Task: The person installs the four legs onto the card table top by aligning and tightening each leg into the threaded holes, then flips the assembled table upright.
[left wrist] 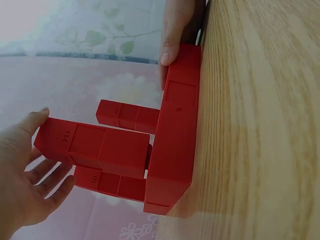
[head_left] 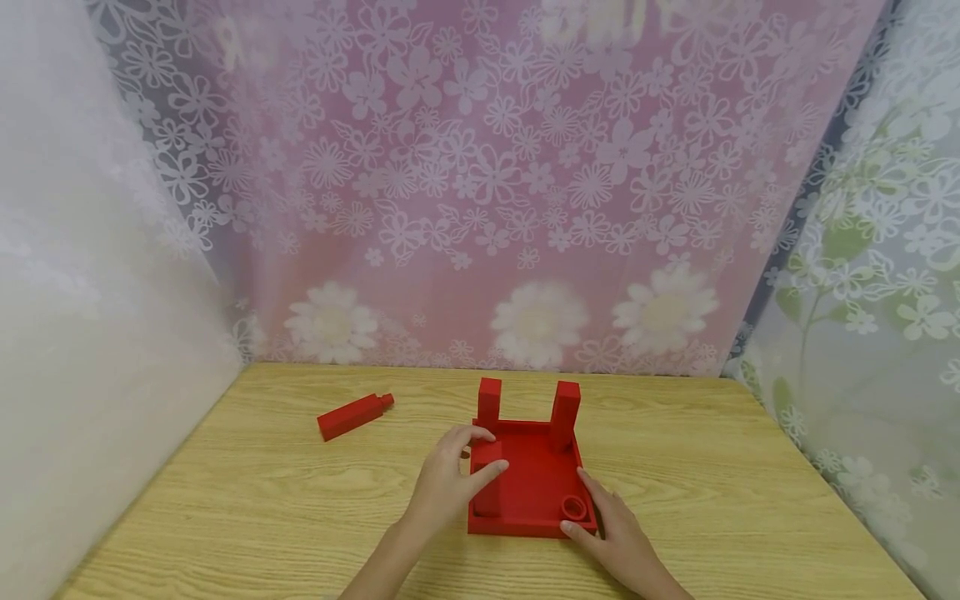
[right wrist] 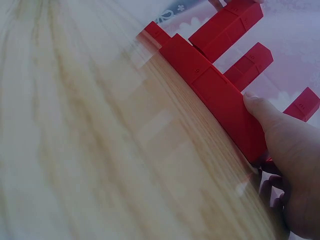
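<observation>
My left hand [head_left: 450,479] has its thumb and index finger around the top of a red square leg [left wrist: 100,145] marked 114. The leg stands upright at the near left corner of a shallow red square base [head_left: 536,527]; a thin neck shows between leg and base. My right hand [head_left: 618,537] grips the base's near right corner, thumb at the front wall and fingers along the right side. Beside that thumb is a round socket [head_left: 573,508] in the corner. Upright red legs stand at the far left corner [head_left: 489,402] and far right corner [head_left: 566,412].
A loose red leg [head_left: 352,417] with a narrow round end lies on the wooden table [head_left: 300,500], left of and behind the base. Flower-patterned cloth [head_left: 487,183] hangs behind the table, with more cloth at both sides.
</observation>
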The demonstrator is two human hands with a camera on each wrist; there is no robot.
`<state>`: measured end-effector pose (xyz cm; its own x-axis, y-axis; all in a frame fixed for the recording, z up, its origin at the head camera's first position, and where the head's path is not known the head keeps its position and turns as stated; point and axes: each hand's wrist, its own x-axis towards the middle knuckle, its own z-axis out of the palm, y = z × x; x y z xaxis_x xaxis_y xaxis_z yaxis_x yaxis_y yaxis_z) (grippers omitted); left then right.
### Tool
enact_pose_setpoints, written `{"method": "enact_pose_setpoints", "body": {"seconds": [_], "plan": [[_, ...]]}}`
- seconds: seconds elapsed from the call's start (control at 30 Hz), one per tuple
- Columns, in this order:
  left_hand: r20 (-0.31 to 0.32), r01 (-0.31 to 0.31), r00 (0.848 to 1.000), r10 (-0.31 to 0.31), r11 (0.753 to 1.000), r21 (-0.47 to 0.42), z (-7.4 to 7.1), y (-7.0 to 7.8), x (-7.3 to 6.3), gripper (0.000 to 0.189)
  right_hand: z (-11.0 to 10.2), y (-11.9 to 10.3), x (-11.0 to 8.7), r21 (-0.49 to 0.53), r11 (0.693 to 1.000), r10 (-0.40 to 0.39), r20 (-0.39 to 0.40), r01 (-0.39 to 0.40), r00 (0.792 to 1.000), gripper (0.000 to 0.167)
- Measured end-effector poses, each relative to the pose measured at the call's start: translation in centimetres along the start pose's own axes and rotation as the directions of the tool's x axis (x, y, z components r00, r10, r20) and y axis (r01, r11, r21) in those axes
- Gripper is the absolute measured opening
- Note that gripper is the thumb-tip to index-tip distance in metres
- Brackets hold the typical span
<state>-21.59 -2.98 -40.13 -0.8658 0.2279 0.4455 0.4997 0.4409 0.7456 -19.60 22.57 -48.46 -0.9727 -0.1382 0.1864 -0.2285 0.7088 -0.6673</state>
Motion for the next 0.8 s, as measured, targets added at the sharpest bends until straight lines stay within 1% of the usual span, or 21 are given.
{"method": "enact_pose_setpoints", "body": {"seconds": [0.13,0.2,0.3,0.4,0.53,0.63,0.73,0.8], "plan": [[-0.043,0.065,0.997,-0.065,0.998,-0.004,-0.02,0.04,0.05,0.039,-0.01,-0.01,0.04,-0.005,1.000,0.011,0.004,-0.011,1.000,0.082],[-0.046,0.101,0.994,-0.102,0.995,-0.011,-0.08,0.05,0.09,0.042,0.01,0.00,0.06,-0.010,1.000,0.011,0.003,-0.011,1.000,0.082],[-0.041,0.124,0.991,-0.125,0.992,-0.014,-0.18,0.07,0.12,0.044,0.02,0.02,0.07,-0.010,1.000,0.005,-0.001,-0.005,1.000,0.082],[-0.042,0.107,0.993,-0.108,0.994,-0.014,-0.23,0.05,0.16,0.043,0.06,0.11,0.07,-0.010,1.000,-0.009,-0.008,0.009,1.000,0.081],[-0.038,0.054,0.998,-0.055,0.998,-0.010,-0.26,-0.02,0.17,0.038,0.12,0.33,0.11,-0.010,1.000,-0.004,-0.008,0.004,1.000,0.082],[-0.011,0.011,1.000,-0.011,1.000,-0.006,-0.29,-0.05,0.12,0.032,0.14,0.45,0.10,-0.013,1.000,0.005,-0.003,-0.005,1.000,0.083],[0.022,-0.013,1.000,0.013,1.000,-0.002,-0.38,0.06,0.07,0.029,0.15,0.43,0.09,-0.013,1.000,0.004,0.000,-0.004,1.000,0.083],[0.036,-0.018,0.999,0.018,1.000,-0.001,-0.44,0.13,0.07,0.029,0.15,0.36,0.10,-0.014,1.000,0.004,-0.001,-0.004,1.000,0.083]]}}
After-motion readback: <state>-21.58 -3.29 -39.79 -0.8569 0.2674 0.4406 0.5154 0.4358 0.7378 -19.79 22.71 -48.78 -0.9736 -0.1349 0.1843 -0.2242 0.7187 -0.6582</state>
